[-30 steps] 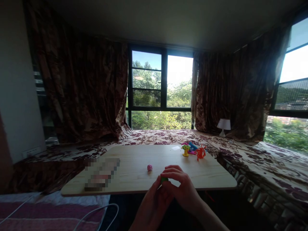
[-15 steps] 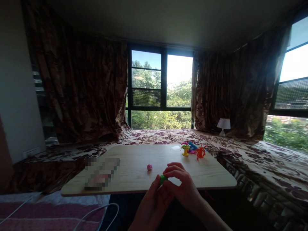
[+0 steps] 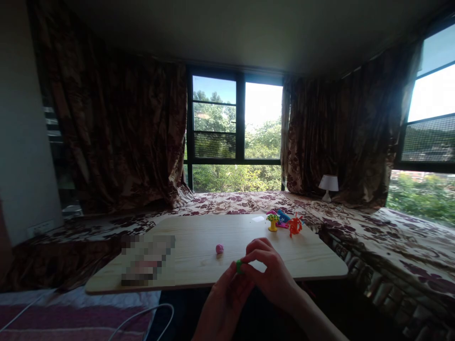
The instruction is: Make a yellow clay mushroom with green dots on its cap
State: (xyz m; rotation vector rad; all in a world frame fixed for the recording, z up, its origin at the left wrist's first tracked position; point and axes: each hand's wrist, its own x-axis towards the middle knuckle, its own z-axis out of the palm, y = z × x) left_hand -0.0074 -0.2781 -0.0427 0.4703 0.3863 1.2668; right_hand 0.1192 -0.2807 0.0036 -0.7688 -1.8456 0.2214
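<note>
A small bright green lump [image 3: 239, 266], perhaps modelling clay, is pinched between both hands just above the table's near edge. My left hand [image 3: 227, 289] is closed, its thumb and fingertips against the lump's left side. From the right, the thumb and index finger of my right hand [image 3: 268, 270] press on the same piece, with its other fingers curled. Fingers cover part of the lump. A round pink lump [image 3: 219, 249] sits on the table a little beyond my left hand.
On the light wooden table [image 3: 199, 232], a yellow tree-like figure [image 3: 272, 222], an orange stringy figure [image 3: 295, 224] and a blue piece [image 3: 283, 216] stand at the back right. A blurred-out flat object [image 3: 149, 260] lies at left. A white cable [image 3: 167, 305] loops below; a lamp [image 3: 328, 185] stands behind.
The green lump has been turned and looks narrower and more upright between the fingertips. Both hands keep their grip on it. The whole view has shifted slightly.
</note>
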